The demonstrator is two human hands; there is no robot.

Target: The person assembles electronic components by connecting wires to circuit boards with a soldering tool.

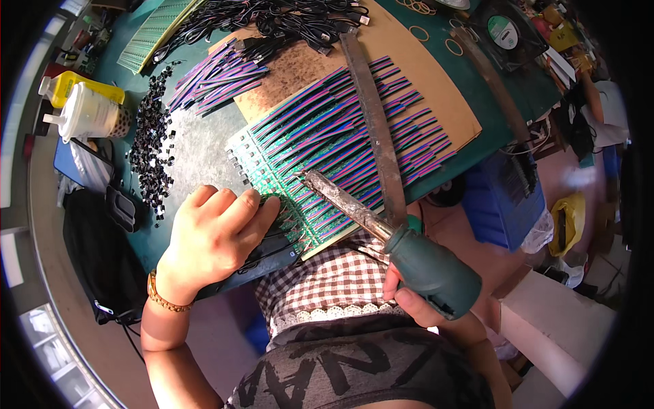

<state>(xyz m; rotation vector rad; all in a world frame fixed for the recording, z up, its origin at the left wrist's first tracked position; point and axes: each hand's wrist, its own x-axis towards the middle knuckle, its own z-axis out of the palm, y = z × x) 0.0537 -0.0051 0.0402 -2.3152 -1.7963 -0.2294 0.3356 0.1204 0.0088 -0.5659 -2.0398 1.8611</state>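
Note:
My right hand point(417, 307) grips the soldering iron point(436, 271) by its thick dark green handle, which hides most of the fingers. Its worn metal barrel slants up and left, the tip over the green circuit board panel point(262, 160). Rows of pink, blue and black ribbon wires point(340, 129) run from the panel toward the right. At the panel's near left edge, my left hand point(216, 235) is closed with fingers curled and thumb and index together; whatever they pinch is hidden. A rusty metal bar point(373, 119) lies across the wires.
Small black components point(151, 146) are heaped left of the panel. Black cables point(272, 27) and loose ribbon wires point(214, 78) lie behind. A lidded drink cup point(88, 112) and a yellow bottle point(71, 87) stand at the left. A blue crate point(501, 198) sits beyond the table's right edge.

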